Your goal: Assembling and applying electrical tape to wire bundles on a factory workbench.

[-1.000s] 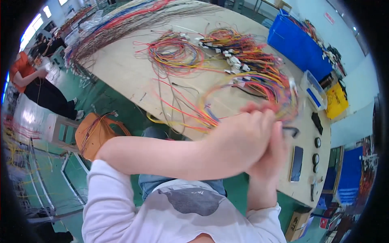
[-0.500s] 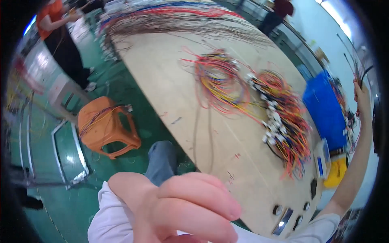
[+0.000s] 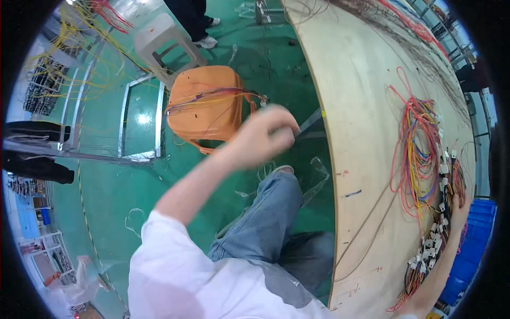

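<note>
My left hand [image 3: 268,133] reaches over the floor at the right edge of an orange stool [image 3: 204,119]. Its fingers curve apart from the thumb, somewhat blurred, and nothing shows between them. Across the stool seat lies a thin wire harness [image 3: 212,94] in purple, red and yellow, its connector end close to my left hand. On the table at the far right, my right hand [image 3: 460,206] is beside a long pile of wire harnesses [image 3: 427,250] with white connectors. Its fingers are too small and hidden to read. A looped multicoloured wire bundle [image 3: 417,154] lies left of that pile.
The wooden table [image 3: 345,143] runs along my right, with loose brown and red wires [image 3: 404,37] at its far end. A grey stool [image 3: 164,45] and a metal frame [image 3: 125,122] stand beyond the orange stool. Another person's legs [image 3: 194,21] are at the top. Blue bin [image 3: 473,250] at right.
The view has swung left and down. My left hand has gone from close in front to beside the orange stool. My right hand, earlier raised with dark thin strands, is down by the harness pile.
</note>
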A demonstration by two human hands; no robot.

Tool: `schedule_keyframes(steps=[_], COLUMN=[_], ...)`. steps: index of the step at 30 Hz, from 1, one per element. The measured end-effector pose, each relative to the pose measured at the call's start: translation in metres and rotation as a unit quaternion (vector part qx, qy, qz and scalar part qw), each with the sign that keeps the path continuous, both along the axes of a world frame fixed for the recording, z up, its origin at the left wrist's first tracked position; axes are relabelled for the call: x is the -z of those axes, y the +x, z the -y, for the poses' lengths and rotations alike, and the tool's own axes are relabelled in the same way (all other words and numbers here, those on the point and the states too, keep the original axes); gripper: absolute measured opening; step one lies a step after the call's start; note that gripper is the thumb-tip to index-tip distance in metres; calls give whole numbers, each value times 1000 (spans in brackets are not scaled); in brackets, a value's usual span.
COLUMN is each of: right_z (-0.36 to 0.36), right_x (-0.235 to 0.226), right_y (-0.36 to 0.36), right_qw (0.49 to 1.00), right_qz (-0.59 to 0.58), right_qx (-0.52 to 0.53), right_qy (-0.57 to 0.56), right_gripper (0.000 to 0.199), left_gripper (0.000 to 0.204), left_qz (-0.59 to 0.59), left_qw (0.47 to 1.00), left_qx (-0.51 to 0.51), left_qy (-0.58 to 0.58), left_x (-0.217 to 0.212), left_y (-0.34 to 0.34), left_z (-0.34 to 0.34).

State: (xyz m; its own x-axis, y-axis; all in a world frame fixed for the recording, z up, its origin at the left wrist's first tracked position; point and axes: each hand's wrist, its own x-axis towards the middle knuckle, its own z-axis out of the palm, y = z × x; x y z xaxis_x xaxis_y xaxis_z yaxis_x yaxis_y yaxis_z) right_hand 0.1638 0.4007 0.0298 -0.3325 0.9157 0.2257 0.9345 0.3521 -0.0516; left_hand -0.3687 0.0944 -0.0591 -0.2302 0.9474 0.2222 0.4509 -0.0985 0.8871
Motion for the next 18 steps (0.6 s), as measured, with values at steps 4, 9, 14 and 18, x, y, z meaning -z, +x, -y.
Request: schedule_keyframes(steps=[4, 9, 14, 18], right_z=[50, 151, 215, 256], right_x=[-27, -42, -66, -68], right_y=[-22, -93, -133, -135], right_qw=[996, 994, 988, 991], right_qz=[-94, -108, 14, -108], right_qx=[12, -18, -133, -83], right_qy=[-6, -12, 70, 0], right_gripper=[40, 38, 36, 38], left_gripper=[54, 29, 21, 33], left_qz=[-574, -632, -444, -20], left_qw=[786, 684, 846, 910], left_qx=[-188, -117, -82, -129], left_qy=[-134, -345, -282, -394], left_x=[150, 224, 208, 101], left_y=[-105, -155, -174, -149], left_z=[-53, -87, -68, -9])
